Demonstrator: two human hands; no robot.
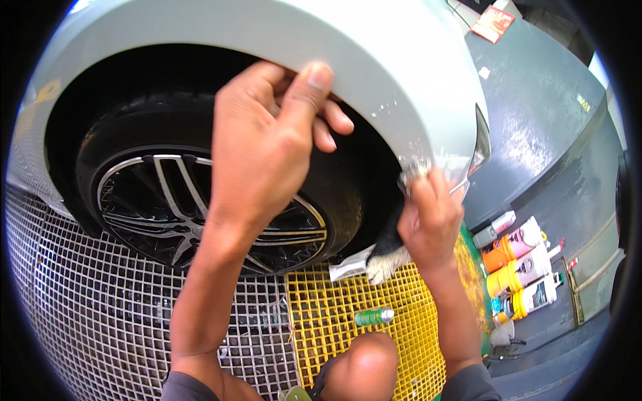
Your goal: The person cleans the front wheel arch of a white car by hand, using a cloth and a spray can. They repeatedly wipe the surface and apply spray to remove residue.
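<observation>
A light-coloured car's fender (351, 45) arches over a black tyre with a multi-spoke alloy wheel (195, 225). My left hand (266, 130) is at the arch's lip, thumb raised and fingers curled; whether anything thin is pinched there cannot be told. Farther right, my right hand (432, 220) grips a pale, fluffy piece of material (416, 173) against the fender's edge near the bumper. Whitish specks dot the paint above it. Below hangs a dark piece with a pale, shaggy end (386, 265), beside a white strip (351, 265).
A green can or bottle (373, 317) lies on the yellow floor grating (321, 301), near my knee (368, 366). Grey grating (125, 311) extends left. Orange and yellow buckets (501, 253) stand at the right. A red packet or card (494, 24) lies at the upper right.
</observation>
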